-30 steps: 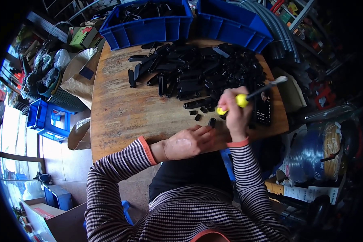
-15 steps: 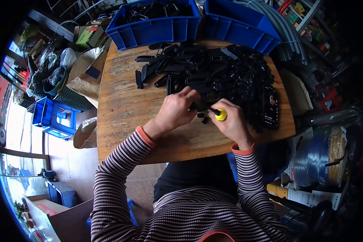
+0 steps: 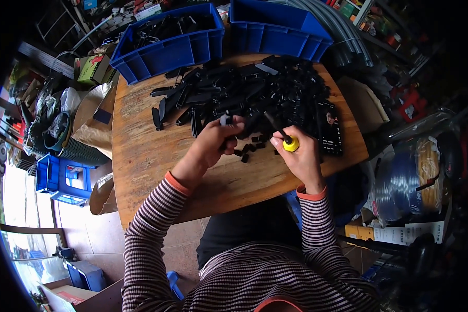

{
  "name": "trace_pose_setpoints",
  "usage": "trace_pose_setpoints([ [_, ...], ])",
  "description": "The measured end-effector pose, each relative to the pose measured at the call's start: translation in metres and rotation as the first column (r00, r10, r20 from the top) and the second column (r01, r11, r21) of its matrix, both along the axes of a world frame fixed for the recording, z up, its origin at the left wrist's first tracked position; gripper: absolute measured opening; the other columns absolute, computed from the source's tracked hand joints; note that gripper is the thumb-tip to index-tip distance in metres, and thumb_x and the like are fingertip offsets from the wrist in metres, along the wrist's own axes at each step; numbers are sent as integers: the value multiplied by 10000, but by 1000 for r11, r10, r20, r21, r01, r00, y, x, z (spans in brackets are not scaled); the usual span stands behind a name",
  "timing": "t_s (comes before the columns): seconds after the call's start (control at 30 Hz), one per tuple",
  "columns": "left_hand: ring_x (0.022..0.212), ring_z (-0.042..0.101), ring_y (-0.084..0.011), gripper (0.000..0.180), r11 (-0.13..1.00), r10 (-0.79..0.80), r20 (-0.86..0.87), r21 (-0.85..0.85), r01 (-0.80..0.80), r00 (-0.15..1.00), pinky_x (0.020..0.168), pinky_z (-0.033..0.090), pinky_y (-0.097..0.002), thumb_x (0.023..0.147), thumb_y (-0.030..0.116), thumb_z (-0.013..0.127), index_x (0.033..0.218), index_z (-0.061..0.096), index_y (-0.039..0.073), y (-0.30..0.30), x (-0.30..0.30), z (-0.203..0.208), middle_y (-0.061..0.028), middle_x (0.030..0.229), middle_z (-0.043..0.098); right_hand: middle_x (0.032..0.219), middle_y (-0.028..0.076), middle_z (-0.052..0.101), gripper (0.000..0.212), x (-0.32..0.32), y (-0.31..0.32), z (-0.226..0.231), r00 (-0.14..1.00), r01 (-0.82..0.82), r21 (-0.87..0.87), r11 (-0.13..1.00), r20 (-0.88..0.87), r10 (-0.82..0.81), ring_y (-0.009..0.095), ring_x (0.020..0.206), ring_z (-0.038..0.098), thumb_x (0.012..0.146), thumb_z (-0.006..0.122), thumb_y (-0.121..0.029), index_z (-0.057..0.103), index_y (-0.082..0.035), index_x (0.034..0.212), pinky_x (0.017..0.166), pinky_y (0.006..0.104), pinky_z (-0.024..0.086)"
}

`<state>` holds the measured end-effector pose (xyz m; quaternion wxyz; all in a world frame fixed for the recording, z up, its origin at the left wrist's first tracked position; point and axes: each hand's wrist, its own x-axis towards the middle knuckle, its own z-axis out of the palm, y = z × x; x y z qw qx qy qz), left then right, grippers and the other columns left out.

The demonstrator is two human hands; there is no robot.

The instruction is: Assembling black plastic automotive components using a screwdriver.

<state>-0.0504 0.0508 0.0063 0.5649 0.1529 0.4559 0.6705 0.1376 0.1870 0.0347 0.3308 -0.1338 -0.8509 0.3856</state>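
Note:
My left hand (image 3: pixel 217 139) is closed around a black plastic part (image 3: pixel 252 124), and a greyish end (image 3: pixel 225 120) pokes out above its fingers. In my right hand (image 3: pixel 301 156) is a screwdriver-like tool (image 3: pixel 291 144) with a yellow handle and a dark shaft. Its shaft slants up and left, with the tip apart from my left fingers. Several small black pieces (image 3: pixel 246 154) lie on the wood between my hands. Beyond them spreads a heap of long black plastic parts (image 3: pixel 244 86).
The wooden table (image 3: pixel 140 151) carries a phone (image 3: pixel 329 129) with a lit screen at the right. One blue bin (image 3: pixel 171 52) at the back left holds black parts; another blue bin (image 3: pixel 281 36) stands beside it. Tubing coils (image 3: pixel 400 195) sit at the right.
The tool's tip has swung up and away from the part in my left hand. My left hand has turned and shifted slightly left. More small black pieces show on the table. The view has shifted.

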Motion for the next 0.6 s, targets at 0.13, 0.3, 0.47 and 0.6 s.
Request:
trace_pose_setpoints([
  [0.13,548,420,-50,228,987,-155,120,64,148,981,471,341,-177,949,150,576,1165,561,78,0,18,17,-69,871,615,807,122,647,169,4,0,-2,999,-32,88,996,8,31,245,696,654,814,723,-79,598,-8,903,625,296,496],
  [0.3,540,452,-52,254,974,-171,211,183,133,962,460,360,-184,941,126,579,1184,545,63,-9,-4,22,-105,871,625,789,74,649,180,3,-2,-10,997,-62,71,996,45,59,136,700,611,849,707,-103,619,7,960,626,257,478],
  [0.47,547,482,-56,299,946,-279,168,217,240,946,455,382,-178,935,144,593,1202,535,24,-16,-2,6,-141,909,635,811,73,658,256,-16,-8,-2,992,-95,-232,968,-101,73,149,707,646,851,712,-135,625,18,1037,630,270,506],
  [0.6,571,525,-68,276,960,-253,31,134,247,967,463,396,-186,926,123,597,1179,560,22,-19,2,11,-128,921,645,824,42,648,301,-23,-11,16,986,-161,-624,765,-65,155,115,702,627,852,718,-163,632,12,1081,628,235,497],
])
